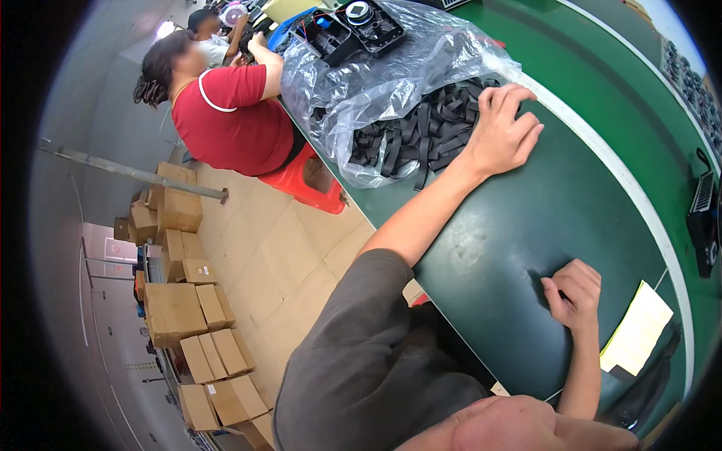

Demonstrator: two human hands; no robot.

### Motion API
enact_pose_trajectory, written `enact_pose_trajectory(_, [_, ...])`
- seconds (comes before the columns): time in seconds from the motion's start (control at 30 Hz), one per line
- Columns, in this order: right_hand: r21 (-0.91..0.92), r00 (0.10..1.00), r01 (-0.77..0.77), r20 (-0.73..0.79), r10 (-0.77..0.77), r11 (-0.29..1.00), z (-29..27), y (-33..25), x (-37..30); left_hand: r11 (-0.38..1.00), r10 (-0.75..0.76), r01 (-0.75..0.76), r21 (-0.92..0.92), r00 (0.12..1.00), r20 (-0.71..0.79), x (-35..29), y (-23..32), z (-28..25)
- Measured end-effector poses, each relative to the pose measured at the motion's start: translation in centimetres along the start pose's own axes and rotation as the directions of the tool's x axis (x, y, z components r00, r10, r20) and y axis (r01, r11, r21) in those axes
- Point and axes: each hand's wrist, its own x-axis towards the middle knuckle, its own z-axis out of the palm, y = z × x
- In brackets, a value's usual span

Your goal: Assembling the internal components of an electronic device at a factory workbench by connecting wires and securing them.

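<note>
My left hand (500, 131) reaches out to the right edge of a heap of black fabric straps (425, 131). Its fingers are bent and spread apart, and I see nothing held in them. The straps spill from the mouth of a clear plastic bag (361, 105) on the dark green table (496, 233). Lower down, my right hand (575, 293) rests on the tabletop, its fingers curled together in a loose fist with nothing visible in it. A yellow sheet of paper (638, 327) lies just to the right of that hand.
Black plastic housings (350, 30) with parts inside sit on the bag's far end. A person in red (233, 120) works at the table's left side on a red stool (308, 180); another sits beyond. Cardboard boxes (177, 312) line the wall. A green conveyor belt (571, 60) carries a black device (703, 214).
</note>
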Motion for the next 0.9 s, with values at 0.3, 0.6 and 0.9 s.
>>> enact_pose_trajectory(0.3, [-0.031,1.000,0.015,0.005,-0.015,0.999,-0.2,-0.1,-0.2,0.989,0.024,-0.021,-0.148,1.000,0.015,0.0,1.3,-0.2])
enact_pose_trajectory(0.6, [-0.054,1.000,0.018,0.005,-0.018,0.998,0.0,-0.2,0.0,0.986,0.012,-0.007,-0.167,0.999,0.030,-0.1,0.9,0.5])
enact_pose_trajectory(0.9, [-0.068,1.000,0.010,0.010,-0.009,0.998,0.0,-0.3,0.0,0.990,-0.039,0.045,-0.137,0.998,0.049,-0.1,0.9,0.5])
